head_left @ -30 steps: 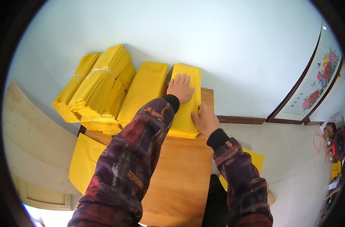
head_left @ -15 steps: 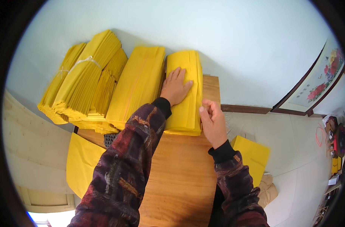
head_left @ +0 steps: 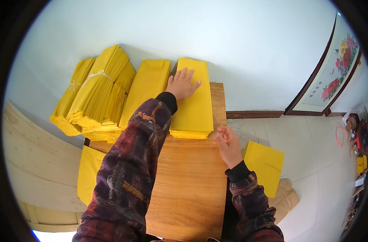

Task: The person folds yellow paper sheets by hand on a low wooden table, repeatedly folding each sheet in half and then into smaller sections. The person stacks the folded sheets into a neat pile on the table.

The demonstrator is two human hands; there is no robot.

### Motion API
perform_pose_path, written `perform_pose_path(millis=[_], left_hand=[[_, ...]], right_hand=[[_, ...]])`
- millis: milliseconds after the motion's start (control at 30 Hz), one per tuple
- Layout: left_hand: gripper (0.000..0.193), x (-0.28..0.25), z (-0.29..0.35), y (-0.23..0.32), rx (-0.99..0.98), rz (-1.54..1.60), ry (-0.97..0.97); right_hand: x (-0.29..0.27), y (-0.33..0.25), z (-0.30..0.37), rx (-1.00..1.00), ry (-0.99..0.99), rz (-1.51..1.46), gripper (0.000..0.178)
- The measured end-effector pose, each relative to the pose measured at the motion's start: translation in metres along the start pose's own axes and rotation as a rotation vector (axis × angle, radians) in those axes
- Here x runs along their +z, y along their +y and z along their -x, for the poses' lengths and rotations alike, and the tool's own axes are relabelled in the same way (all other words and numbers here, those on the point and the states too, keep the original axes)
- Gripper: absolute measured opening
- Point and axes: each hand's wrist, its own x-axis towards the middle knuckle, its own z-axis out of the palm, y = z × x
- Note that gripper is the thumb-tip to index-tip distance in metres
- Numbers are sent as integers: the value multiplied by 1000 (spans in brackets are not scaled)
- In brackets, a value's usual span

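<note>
My left hand (head_left: 182,84) lies spread on top of the right-hand stack of yellow flat paper-like pieces (head_left: 193,117), which look like envelopes or bags. Just off that stack's near right corner is my right hand (head_left: 228,146), its fingers curled toward the thumb with nothing visible in them. To the left stands another yellow stack (head_left: 145,82), partly hidden behind my left sleeve. Farther left, yellow bundles (head_left: 96,86) are piled up, tied with white string.
The stacks rest on a wooden table (head_left: 184,185) against a pale wall. Yellow sheets hang or stand at the left (head_left: 88,169) and right (head_left: 264,165) of it. A tan bag-like thing (head_left: 286,199) lies on the tiled floor. A framed flower picture (head_left: 333,72) leans at the right.
The right-hand stack's layers now sit more evenly; its loose right edge has flattened. My right hand has come down along its side to the near corner. The view has shifted slightly.
</note>
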Motion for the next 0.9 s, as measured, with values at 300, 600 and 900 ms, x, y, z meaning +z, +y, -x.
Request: perform_pose_path(millis=[300,600,900], left_hand=[[75,-15,3,13,16,-91,-80],[77,9,5,4,-111,33,-131],[76,58,6,-29,10,156,5]], right_hand=[[-8,6,0,15,-21,70,32],[11,2,-57,-94,56,92,43],[47,0,-67,-26,-104,-170,60]])
